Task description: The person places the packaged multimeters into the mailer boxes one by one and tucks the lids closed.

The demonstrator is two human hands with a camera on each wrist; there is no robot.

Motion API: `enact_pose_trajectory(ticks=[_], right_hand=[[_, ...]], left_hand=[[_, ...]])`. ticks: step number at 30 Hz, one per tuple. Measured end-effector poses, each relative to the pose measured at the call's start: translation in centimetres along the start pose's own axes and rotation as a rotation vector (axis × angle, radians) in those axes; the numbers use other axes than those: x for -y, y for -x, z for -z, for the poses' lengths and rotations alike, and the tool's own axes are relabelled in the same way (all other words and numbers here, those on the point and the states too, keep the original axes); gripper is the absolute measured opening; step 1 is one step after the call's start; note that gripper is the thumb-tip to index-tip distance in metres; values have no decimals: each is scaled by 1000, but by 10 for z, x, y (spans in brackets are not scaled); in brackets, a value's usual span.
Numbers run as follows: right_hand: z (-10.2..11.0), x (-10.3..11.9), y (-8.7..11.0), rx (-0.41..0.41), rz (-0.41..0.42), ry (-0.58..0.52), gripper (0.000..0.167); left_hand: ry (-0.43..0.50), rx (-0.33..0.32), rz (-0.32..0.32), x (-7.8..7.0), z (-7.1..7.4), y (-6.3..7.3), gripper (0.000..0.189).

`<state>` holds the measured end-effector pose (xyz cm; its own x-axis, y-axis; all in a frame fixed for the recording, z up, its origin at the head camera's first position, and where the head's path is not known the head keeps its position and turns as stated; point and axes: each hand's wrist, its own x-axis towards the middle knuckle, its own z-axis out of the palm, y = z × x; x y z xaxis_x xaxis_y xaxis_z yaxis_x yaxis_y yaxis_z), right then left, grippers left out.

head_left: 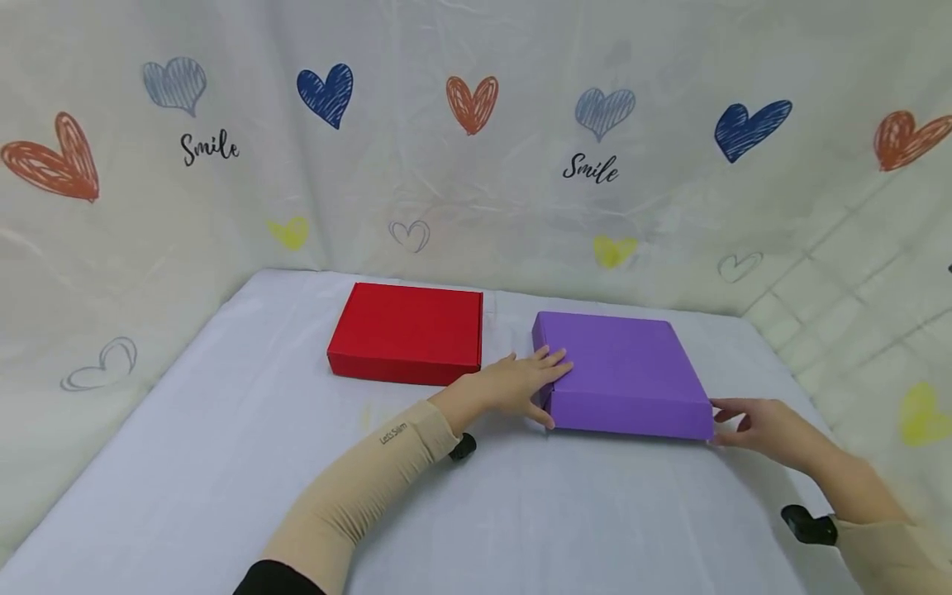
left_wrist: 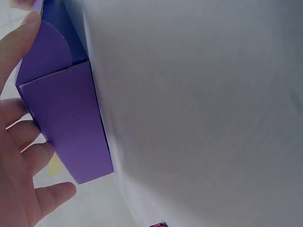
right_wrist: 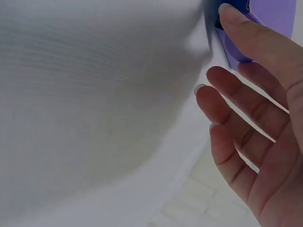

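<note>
A purple cardboard box (head_left: 617, 364) lies flat on the right part of the table. My left hand (head_left: 521, 382) rests at its left end, fingers spread over the top edge and thumb low by the front corner. In the left wrist view, a rounded side tab (left_wrist: 47, 54) shows beneath the thumb. At the box's front right corner, my right hand (head_left: 769, 430) pinches with thumb and index finger. The right wrist view has the thumb at the dark blue front and the index finger at the side tab (right_wrist: 234, 49); the other fingers are loosely bent.
A red cardboard box (head_left: 409, 330) lies left of the purple one, close behind my left wrist. White cloth (head_left: 223, 446) covers the table. A pale curtain (head_left: 521, 41) printed with hearts and "Smile" hangs behind it. Each wrist carries a small black camera (head_left: 809, 525).
</note>
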<state>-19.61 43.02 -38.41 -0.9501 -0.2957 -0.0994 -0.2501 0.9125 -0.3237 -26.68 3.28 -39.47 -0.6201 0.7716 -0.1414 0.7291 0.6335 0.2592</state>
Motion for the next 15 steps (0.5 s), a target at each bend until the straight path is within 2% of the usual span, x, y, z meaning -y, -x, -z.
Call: enact_pose_trajectory(ticks=[7, 13, 15], right_hand=[[-7, 3, -1, 8, 26, 20, 69], [-3, -1, 2, 47, 113, -18, 58], [1, -3, 3, 70, 119, -39, 57]], left_hand=[[28, 4, -1, 0, -2, 0, 101], [70, 7, -5, 2, -2, 0, 101], [89, 7, -7, 3, -2, 0, 101]])
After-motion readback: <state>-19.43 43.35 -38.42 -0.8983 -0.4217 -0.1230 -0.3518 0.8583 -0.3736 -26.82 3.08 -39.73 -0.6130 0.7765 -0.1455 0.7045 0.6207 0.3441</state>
